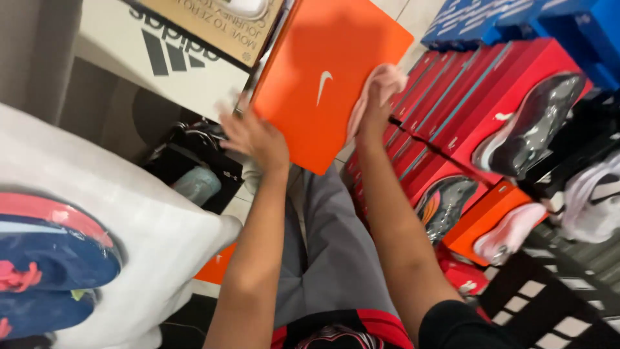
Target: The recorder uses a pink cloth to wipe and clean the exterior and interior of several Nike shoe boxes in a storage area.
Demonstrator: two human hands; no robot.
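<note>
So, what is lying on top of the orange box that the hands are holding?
A pink cloth lies on the orange box, pressed by the right hand. The left hand grips its edge. What is inside is hidden.

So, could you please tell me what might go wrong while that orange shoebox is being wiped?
The orange shoebox is steadied only at its edge by the left hand, so pressure from the pink cloth under the right hand might tip it. If it slips, it could knock the wrapped dark shoe off the red boxes.
</note>
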